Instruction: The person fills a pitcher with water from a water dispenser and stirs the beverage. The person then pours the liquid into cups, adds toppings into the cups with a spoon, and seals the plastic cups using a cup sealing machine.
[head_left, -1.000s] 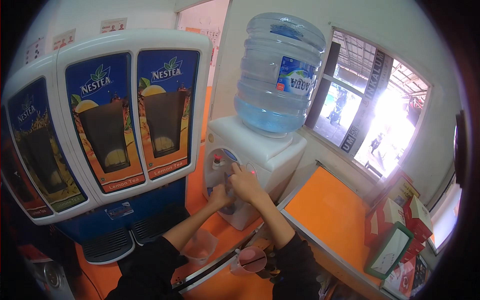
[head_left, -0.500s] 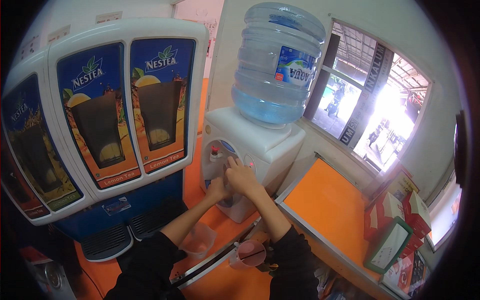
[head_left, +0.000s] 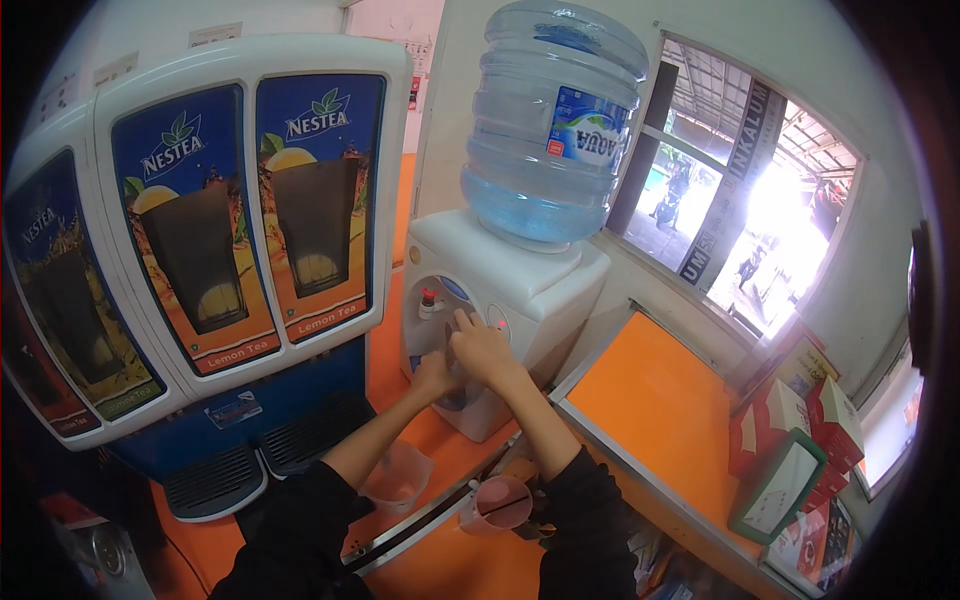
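A white water dispenser (head_left: 548,318) stands on the orange counter, a large clear water bottle (head_left: 510,130) upside down on top. Both my hands are at its front recess. My right hand (head_left: 482,350) is raised beside the red-topped tap (head_left: 428,302), its fingers curled at the spot right of that tap; whatever they grip is hidden behind them. Lower and a little to the left, my left hand (head_left: 435,378) is closed inside the recess. Its fingers and what they hold are mostly covered.
A big drink machine (head_left: 230,355) with drip trays (head_left: 215,487) fills the left. Below my forearms are a clear plastic container (head_left: 400,478) and a pinkish cup (head_left: 500,503) with a dark stick. Red boxes (head_left: 770,425) and a green-framed sign (head_left: 780,490) stand on the right counter (head_left: 650,400).
The view has shifted slightly, so the dispenser and bottle sit a bit higher. Both hands stay at the recess, with no clear change in their grip.
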